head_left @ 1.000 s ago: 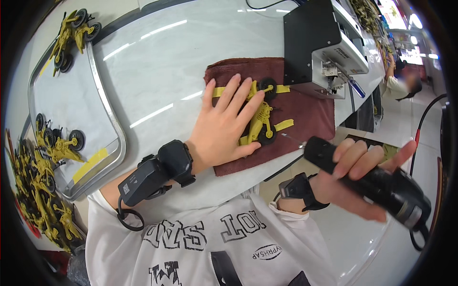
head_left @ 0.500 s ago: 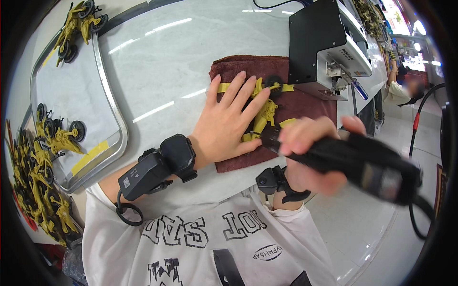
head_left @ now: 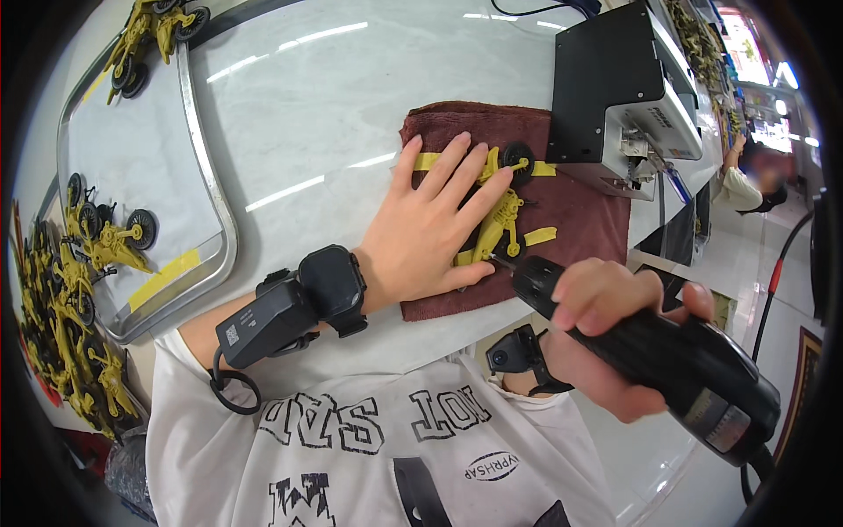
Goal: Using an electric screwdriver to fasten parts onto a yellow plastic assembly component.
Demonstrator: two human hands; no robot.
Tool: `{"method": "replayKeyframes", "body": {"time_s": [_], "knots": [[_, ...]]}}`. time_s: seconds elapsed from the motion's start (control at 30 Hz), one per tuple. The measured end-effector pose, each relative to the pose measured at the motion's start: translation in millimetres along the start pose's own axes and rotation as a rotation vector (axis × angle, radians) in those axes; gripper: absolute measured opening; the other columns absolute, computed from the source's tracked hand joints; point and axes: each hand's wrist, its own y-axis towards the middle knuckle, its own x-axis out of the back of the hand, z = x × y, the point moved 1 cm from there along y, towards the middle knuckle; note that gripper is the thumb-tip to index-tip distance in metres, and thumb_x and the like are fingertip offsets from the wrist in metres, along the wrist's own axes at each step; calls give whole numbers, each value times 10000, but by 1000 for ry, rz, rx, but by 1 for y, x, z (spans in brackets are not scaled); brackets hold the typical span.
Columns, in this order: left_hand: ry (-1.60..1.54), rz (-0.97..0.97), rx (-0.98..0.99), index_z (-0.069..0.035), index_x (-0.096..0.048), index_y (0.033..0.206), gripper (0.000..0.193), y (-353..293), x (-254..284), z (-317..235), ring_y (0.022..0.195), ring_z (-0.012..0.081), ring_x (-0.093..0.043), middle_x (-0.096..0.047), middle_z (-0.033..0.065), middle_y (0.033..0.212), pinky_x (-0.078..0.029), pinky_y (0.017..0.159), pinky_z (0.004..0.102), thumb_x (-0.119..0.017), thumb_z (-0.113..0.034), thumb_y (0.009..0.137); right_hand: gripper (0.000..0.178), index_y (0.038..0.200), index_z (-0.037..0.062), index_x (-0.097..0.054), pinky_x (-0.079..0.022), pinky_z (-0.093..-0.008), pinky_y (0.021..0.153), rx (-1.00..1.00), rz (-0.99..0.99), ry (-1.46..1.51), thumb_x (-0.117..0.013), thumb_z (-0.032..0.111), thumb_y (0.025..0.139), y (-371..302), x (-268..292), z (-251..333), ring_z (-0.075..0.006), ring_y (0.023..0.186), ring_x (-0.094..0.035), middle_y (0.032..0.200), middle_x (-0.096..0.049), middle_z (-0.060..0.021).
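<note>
My left hand [head_left: 430, 224] lies with its fingers spread over a folded brown cloth [head_left: 479, 303], against the left side of a yellow model motorcycle [head_left: 499, 215] with black wheels. Part of the motorcycle is hidden beneath that hand. In my closed right hand [head_left: 610, 329] is a black electric screwdriver [head_left: 685, 364], tilted, its cord trailing off at lower right. Its thin bit reaches the near end of the motorcycle by my left thumb; whether it sits in a screw cannot be made out. Yellow tape strips [head_left: 540, 235] cross the cloth.
A black and white box-shaped machine [head_left: 606, 101] stands beyond the cloth's right side. On the left, a metal-rimmed tray [head_left: 206, 189] carries more yellow motorcycles [head_left: 114, 241], and several others pile up [head_left: 57, 325] beyond it. Far right, another person [head_left: 746, 180] is visible.
The screwdriver's bit now shows clearly at the motorcycle's near end, and the tool has shifted down and right in view. My left hand keeps its place on the motorcycle; the whole view has shifted slightly.
</note>
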Motion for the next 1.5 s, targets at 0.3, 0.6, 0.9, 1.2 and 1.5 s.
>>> {"method": "replayKeyframes", "body": {"time_s": [0.3,0.6,0.9,1.2,1.5], "knots": [[2,-5,-3,-147,-305,1427,935,-1,-2,0,1351,341,-265,-326,152,1433,-141,1068,604,-706,-455,641,687,1317,31,-259,-463,-385,628,-228,184,-142,-637,303,811,2,9,-7,-267,677,-552,860,-562,-188],[55,3,-23,-128,-304,1427,917,0,-3,-1,1353,346,-264,-322,154,1437,-128,1068,622,-671,-514,680,725,1240,0,-269,-472,-345,508,-95,132,-296,-575,535,857,-8,-11,-20,-231,496,-526,746,-552,-157],[17,-6,-15,-120,-317,1418,899,0,1,-3,1349,355,-262,-354,154,1408,-135,1060,635,-700,-410,658,655,1253,8,-337,-512,-408,564,-39,-184,-154,-669,380,827,-13,-3,-10,-266,548,-579,797,-612,-182],[27,16,4,-138,-331,1413,894,1,0,-1,1346,356,-265,-356,143,1408,-141,1061,625,-703,-434,657,609,1255,-13,-382,-481,-338,575,50,-783,-801,-564,424,873,-9,61,2,-185,576,-528,714,-563,-79],[-66,-51,-23,-131,-415,1354,845,4,-1,-3,1342,380,-265,-395,154,1369,-161,1072,604,-751,-348,610,698,1350,-38,-226,-482,-299,576,-37,-630,-677,-632,214,841,-8,71,-22,-161,577,-525,706,-557,-92]]}}
